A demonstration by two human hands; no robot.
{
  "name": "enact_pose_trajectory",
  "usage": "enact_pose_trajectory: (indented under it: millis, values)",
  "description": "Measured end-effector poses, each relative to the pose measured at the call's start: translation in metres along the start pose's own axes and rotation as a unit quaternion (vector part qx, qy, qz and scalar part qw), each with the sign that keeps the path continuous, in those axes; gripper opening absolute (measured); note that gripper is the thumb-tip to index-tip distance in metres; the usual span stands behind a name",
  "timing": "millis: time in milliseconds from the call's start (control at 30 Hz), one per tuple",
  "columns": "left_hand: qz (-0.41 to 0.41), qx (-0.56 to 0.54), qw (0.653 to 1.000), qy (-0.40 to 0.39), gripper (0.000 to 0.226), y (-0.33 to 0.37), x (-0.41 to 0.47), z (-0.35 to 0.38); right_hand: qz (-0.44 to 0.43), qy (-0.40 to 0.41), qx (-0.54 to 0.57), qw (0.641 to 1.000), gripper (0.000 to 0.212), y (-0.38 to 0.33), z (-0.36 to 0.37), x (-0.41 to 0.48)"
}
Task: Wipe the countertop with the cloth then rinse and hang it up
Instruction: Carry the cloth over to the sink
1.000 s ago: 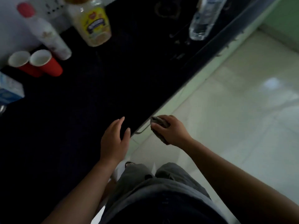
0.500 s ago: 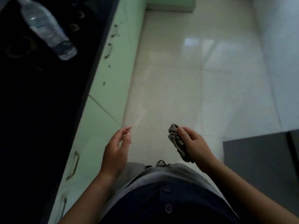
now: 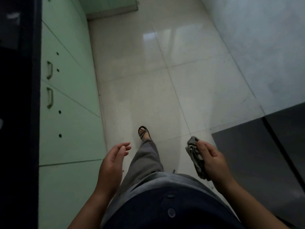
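Gripping a bunched grey cloth (image 3: 193,152), the right hand (image 3: 212,162) curls tight; I see the left hand (image 3: 112,162) relaxed, fingers loose, counter (image 3: 16,129) to its left.

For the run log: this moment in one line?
right hand: grips bunched cloth | left hand: open, empty | countertop: at left, untouched

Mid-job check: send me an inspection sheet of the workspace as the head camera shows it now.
Surface: black countertop is only a dark strip at the left edge; condition cannot be told.
Job's things: grey cloth bunched in the right hand, over the floor.
Clutter: nothing seen.
Grippers: right hand grips the cloth; left hand open, empty.
Cables: nothing seen.
Surroundings: green cabinets under the counter, glossy tiled floor, dark grey unit at right, sandalled foot ahead.
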State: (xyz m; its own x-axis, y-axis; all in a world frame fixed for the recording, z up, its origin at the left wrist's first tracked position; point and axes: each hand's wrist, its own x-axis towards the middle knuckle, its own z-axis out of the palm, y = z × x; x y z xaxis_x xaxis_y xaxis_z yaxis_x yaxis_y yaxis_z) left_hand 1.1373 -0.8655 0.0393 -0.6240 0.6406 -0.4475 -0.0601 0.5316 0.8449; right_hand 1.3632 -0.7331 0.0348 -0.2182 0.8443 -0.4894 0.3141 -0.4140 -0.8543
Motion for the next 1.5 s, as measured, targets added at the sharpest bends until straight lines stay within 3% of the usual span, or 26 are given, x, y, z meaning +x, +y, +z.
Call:
enact_pose_trajectory:
  millis: [233, 433, 700, 1200, 1500]
  values:
    - [0.017, 0.011, 1.000, -0.014, 0.024, 0.076, 0.145, -0.011, -0.018, 0.008, 0.004, 1.000, 0.018, -0.092, 0.052, 0.121]
    - [0.053, 0.014, 0.998, -0.013, 0.023, 0.153, 0.243, -0.035, -0.073, -0.010, 0.014, 0.997, 0.029, -0.184, 0.102, 0.204]
    - [0.036, -0.006, 0.999, 0.004, 0.023, 0.204, 0.340, -0.051, -0.079, -0.024, 0.001, 0.997, 0.020, -0.249, 0.142, 0.301]
    - [0.063, 0.021, 0.998, 0.001, 0.017, 0.374, 0.609, 0.017, -0.091, -0.024, -0.003, 0.996, 0.022, -0.422, 0.157, 0.579]
    - [0.037, 0.015, 0.999, 0.031, 0.020, 0.428, 0.738, 0.019, -0.058, -0.046, -0.014, 0.997, 0.020, -0.482, 0.191, 0.710]
